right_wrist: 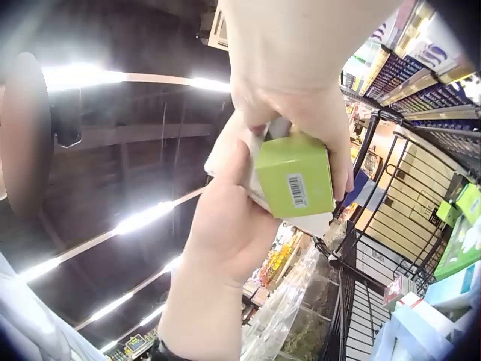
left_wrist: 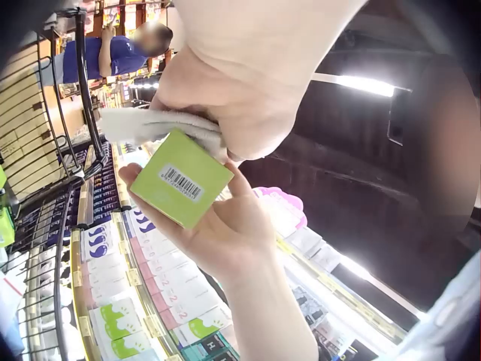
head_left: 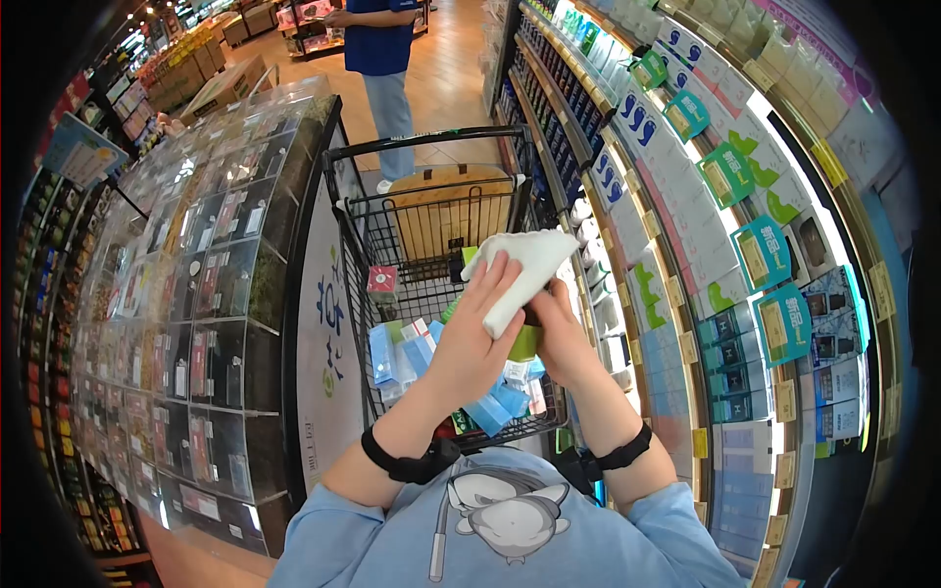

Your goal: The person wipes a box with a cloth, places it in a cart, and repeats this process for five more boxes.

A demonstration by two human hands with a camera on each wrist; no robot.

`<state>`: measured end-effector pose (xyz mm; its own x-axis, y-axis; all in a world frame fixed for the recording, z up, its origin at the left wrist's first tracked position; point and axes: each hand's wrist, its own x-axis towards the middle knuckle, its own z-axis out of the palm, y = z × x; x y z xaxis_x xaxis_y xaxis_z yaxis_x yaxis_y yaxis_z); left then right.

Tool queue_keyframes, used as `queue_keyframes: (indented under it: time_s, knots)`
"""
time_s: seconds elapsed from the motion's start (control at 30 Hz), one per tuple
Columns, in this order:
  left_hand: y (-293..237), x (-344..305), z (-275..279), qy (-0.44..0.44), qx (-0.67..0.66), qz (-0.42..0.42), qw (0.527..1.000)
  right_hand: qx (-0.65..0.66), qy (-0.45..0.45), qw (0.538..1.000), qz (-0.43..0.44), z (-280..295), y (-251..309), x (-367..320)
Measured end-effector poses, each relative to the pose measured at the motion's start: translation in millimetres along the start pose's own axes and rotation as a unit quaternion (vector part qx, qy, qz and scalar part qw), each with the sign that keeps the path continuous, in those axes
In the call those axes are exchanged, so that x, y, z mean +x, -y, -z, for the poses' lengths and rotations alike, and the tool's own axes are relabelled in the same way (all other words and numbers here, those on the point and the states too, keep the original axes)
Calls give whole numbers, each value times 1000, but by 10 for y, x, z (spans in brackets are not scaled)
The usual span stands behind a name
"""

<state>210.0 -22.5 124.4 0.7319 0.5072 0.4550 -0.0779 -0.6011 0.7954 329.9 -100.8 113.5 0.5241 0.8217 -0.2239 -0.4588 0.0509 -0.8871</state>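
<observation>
A folded white cloth [head_left: 534,263] is in my left hand [head_left: 470,328], the fingers lying over its top and the thumb beneath its edge. My right hand [head_left: 567,333] grips a green box [head_left: 526,342] close under the cloth. In the left wrist view the green box [left_wrist: 183,180] shows a barcode label, with the right hand's [left_wrist: 233,233] fingers around its sides and the cloth [left_wrist: 161,124] against it. From the right wrist, the left thumb lies along the cloth [right_wrist: 225,154] beside the box [right_wrist: 294,180]. Both hands are above a shopping cart [head_left: 343,211].
Blue and white boxes [head_left: 392,363] and a red box [head_left: 382,280] lie in the cart. Shelves of packaged goods [head_left: 676,235] line the right. Clear bulk bins [head_left: 211,284] stand on the left. A person in a dark blue shirt [head_left: 380,44] stands beyond the cart.
</observation>
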Motion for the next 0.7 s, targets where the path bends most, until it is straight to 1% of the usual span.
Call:
queue_keyframes:
  time_s: [0.03, 0.07, 0.1, 0.13, 0.17, 0.2, 0.23, 0.3, 0.37, 0.4, 0.43, 0.5, 0.53, 0.57, 0.6, 0.63, 0.67, 0.7]
  knots:
    - [38, 30, -15, 1, -1, 0, 1000, 67, -9, 997, -22, -6, 12, -8]
    - [79, 51, -27, 17, -26, 15, 999, 60, 20, 998, -2, 54, -31, -5]
    - [96, 57, -41, 35, -50, 30, 998, 61, 18, 998, -2, 100, -64, 1]
    - [81, 57, -62, 36, -51, 29, 998, 83, 7, 996, 16, 145, -88, 12]
    - [53, 48, -89, 77, -18, 10, 997, 105, -5, 994, 33, 203, -118, 29]
    - [23, 30, -114, 117, 16, -8, 993, 123, 10, 991, 52, 254, -101, 46]
    - [-8, 8, -134, 119, 15, -8, 993, 123, -11, 992, 16, 313, -53, 23]
    - [-81, -49, -156, 148, 14, -24, 989, 112, -32, 993, 16, 382, 64, -10]
    - [-159, -97, -157, 166, 7, -20, 986, 245, 56, 966, -65, 598, 102, 57]
    - [-191, -127, -169, 175, -6, -21, 984, 247, 72, 963, -75, 530, 211, -12]
    - [-211, -143, -180, 183, -18, -22, 983, 248, 71, 963, -74, 561, 166, 10]
    - [-200, -138, -207, 185, -10, -26, 982, 185, 4, 979, -84, 573, 68, 44]
    - [-155, -123, -234, 150, -59, 3, 987, 173, 1, 981, -85, 522, 70, 6]
    - [-107, -103, -259, 113, -108, 33, 987, 142, 3, 989, -39, 436, 66, -75]
    - [-58, -62, -296, 112, -108, 33, 987, 150, 19, 987, -61, 399, 41, -103]
    - [-9, -3, -343, 62, -213, 75, 972, 158, 35, 983, -82, 371, 20, -127]
    - [15, 48, -364, 11, -315, 116, 942, 174, 40, 977, -119, 321, 23, -164]
    - [6, 95, -334, 11, -314, 116, 942, 217, 78, 965, -121, 303, -28, -168]
